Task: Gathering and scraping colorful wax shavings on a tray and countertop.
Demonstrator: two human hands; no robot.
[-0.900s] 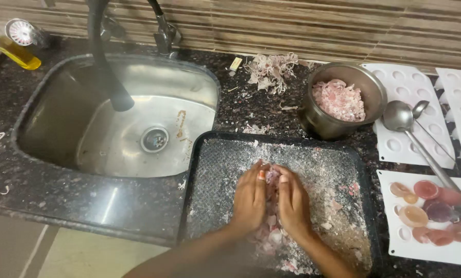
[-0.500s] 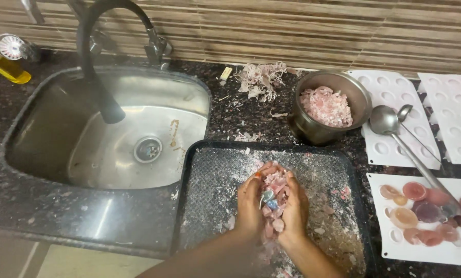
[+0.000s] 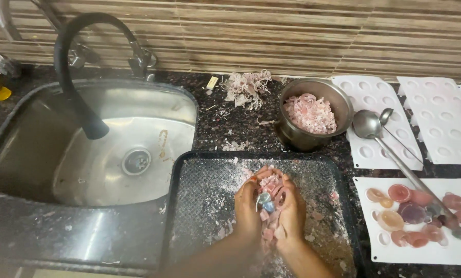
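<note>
Your left hand (image 3: 248,206) and right hand (image 3: 292,208) are cupped side by side, scooping a heap of pink chips (image 3: 270,198) so nothing slips between the palms. They hang just over the black tray (image 3: 204,185), which catches what falls. Farther right stands a metal pot (image 3: 292,135) of pink shavings; the sink (image 3: 45,134) lies to the left
</note>
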